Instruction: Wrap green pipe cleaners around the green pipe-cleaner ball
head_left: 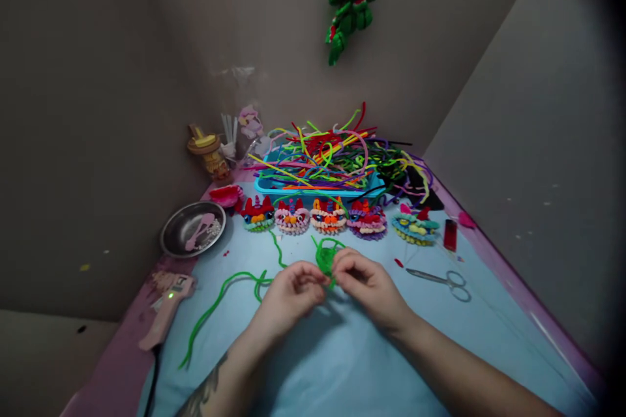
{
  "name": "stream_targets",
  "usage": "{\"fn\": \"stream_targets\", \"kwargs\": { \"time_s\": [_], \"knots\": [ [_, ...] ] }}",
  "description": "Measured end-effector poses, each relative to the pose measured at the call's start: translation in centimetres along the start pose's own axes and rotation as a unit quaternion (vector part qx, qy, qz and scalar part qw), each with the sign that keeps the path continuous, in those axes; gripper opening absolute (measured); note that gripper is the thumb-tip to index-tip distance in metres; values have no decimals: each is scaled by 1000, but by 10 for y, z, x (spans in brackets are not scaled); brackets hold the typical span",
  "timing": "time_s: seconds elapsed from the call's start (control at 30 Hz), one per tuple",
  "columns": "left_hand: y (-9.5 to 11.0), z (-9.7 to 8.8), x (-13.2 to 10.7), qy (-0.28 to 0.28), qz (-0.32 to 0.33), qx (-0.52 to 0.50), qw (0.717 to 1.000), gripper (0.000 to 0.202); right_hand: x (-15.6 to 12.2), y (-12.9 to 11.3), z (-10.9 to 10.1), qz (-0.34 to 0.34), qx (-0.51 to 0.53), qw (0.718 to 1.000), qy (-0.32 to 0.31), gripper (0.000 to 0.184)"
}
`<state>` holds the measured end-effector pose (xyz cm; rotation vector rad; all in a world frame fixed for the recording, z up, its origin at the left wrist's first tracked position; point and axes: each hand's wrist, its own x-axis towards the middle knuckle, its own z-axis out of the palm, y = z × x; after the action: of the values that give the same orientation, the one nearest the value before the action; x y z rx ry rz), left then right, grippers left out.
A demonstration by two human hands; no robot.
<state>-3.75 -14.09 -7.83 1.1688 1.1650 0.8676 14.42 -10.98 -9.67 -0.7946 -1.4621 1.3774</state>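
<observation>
Above the middle of the table, a green pipe-cleaner piece (326,258) is bent into a rounded, coiled shape with a loop on top. My right hand (364,283) pinches its right side between thumb and fingers. From the left, my left hand (297,290) has curled fingers with the tips at the piece's lower edge, closed on it as far as I can see. The fingertips partly cover the lower part. Loose green pipe cleaners (215,303) lie on the blue cloth left of my left hand, one running behind it.
Behind my hands stands a row of several colourful lion-head figures (328,216). A blue tray (317,192) overflows with pipe cleaners. Scissors (443,281) lie right; a metal bowl (169,241) and pink glue gun (166,316) are left. A green bundle (353,0) hangs above.
</observation>
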Motion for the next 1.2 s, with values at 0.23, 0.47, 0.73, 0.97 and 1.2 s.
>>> {"fn": "stream_targets", "kwargs": {
  "time_s": [0.23, 0.47, 0.73, 0.97, 1.2],
  "knots": [
    [3, -75, -25, 149, -66, 667, 727, 27, 16, 8, -37, 71, 156, 954, 246, 17],
    [69, -116, 10, 245, -4, 632, 735, 25, 21, 17, -46, 46, 123, 957, 259, 17],
    [62, -47, 51, 107, 246, 579, 770, 44, 18, 25, -42, 64, 90, 974, 198, 16],
    [19, -2, 60, -72, 240, 406, 879, 6, 19, 19, -39, 77, 131, 970, 192, 18],
    [19, 0, 86, 36, 137, 69, 988, 24, 17, 9, -43, 54, 154, 973, 166, 18]
  ]
}}
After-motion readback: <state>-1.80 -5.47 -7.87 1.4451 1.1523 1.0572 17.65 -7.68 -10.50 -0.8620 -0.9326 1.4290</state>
